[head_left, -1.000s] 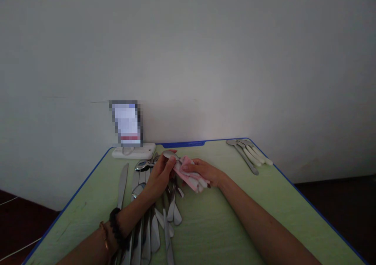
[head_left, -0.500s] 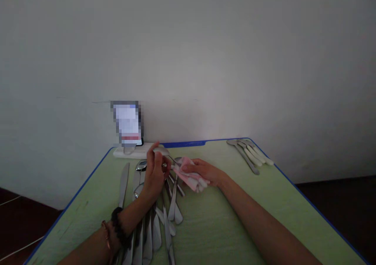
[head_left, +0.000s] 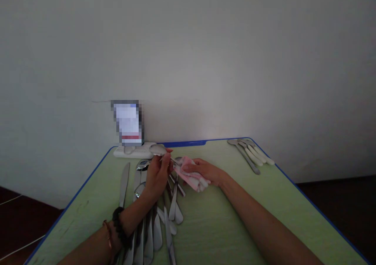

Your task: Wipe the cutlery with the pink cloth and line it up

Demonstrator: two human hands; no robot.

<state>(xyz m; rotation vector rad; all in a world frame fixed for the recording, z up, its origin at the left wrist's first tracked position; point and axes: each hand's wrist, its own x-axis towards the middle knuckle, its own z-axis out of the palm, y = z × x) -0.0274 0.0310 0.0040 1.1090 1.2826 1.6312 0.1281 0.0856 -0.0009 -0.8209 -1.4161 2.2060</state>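
A metal spoon (head_left: pixel 158 150) is held above the table between both hands. My left hand (head_left: pixel 158 173) pinches its neck just below the bowl, which points to the upper left. A pink and white cloth (head_left: pixel 192 176) is bunched in my right hand (head_left: pixel 207 170) and wraps the spoon's handle, so the handle's end is hidden. Under and beside my left hand lie several pieces of cutlery, among them a table knife (head_left: pixel 125 180) at the left and shiny spoons (head_left: pixel 143 164). Handles (head_left: pixel 175 210) fan out toward the front, partly covered by the left forearm.
On the right back of the green table (head_left: pixel 223 218) lie a metal spoon (head_left: pixel 245 157) and several white-handled utensils (head_left: pixel 258 155). A lit phone (head_left: pixel 128 124) leans at the back left by a white power strip (head_left: pixel 133 152). Behind the table rises a wall (head_left: pixel 205 61).
My left hand has shifted its grip from the spoon's bowl down to its neck. The bowl has moved slightly left and now shows more fully. My right hand and the cloth have barely moved.
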